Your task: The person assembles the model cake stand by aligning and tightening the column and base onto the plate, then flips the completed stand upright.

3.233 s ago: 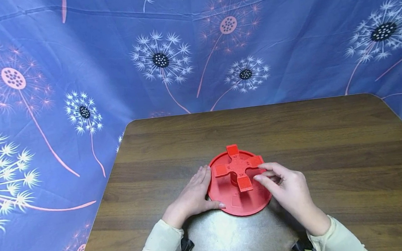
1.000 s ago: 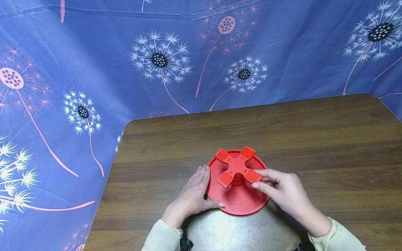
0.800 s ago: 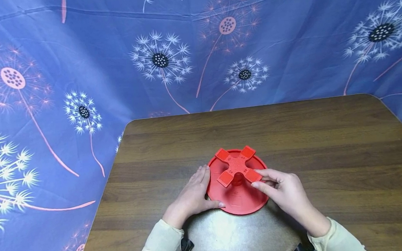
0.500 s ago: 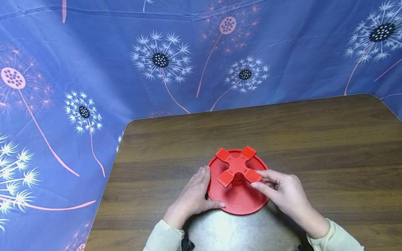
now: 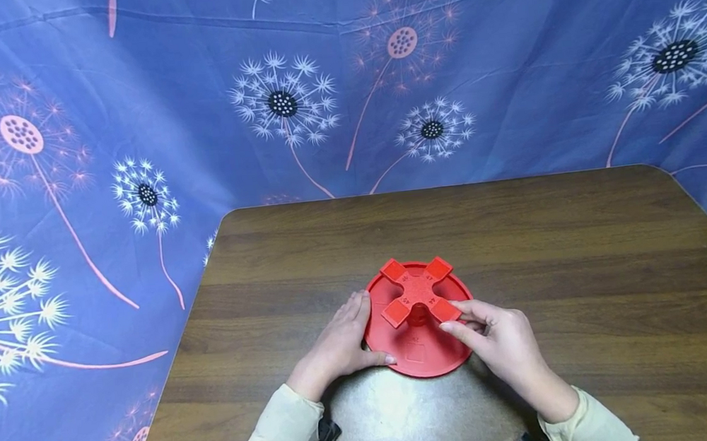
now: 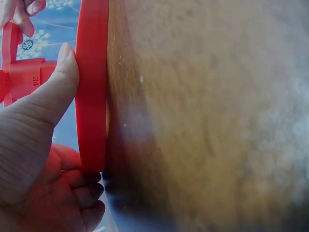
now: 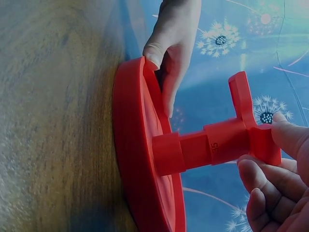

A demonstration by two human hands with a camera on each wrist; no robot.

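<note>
A red round base [image 5: 414, 356] with a raised rim lies on the table. From its middle rises a stepped red stem [image 7: 193, 151], marked 35 on the side seen in the right wrist view. A red four-armed cross-shaped handle [image 5: 418, 291] with small numbers tops the stem, its arms pointing diagonally. My left hand [image 5: 340, 342] grips the base's left side, thumb over the near rim and fingers along the outer edge. With thumb and index finger, my right hand [image 5: 499, 334] pinches the handle's near-right arm; its other fingers are curled below.
The brown wood-grain table [image 5: 586, 248] extends behind and to both sides of the base. A blue dandelion-print cloth [image 5: 504, 57] hangs beyond the far edge and along the left. A glossy light patch [image 5: 398, 415] shows on the near part of the table.
Since the oldest frame the cross-shaped handle has turned roughly an eighth of a turn, and my right hand has closed in on its near-right arm. Over the last second almost nothing moves.
</note>
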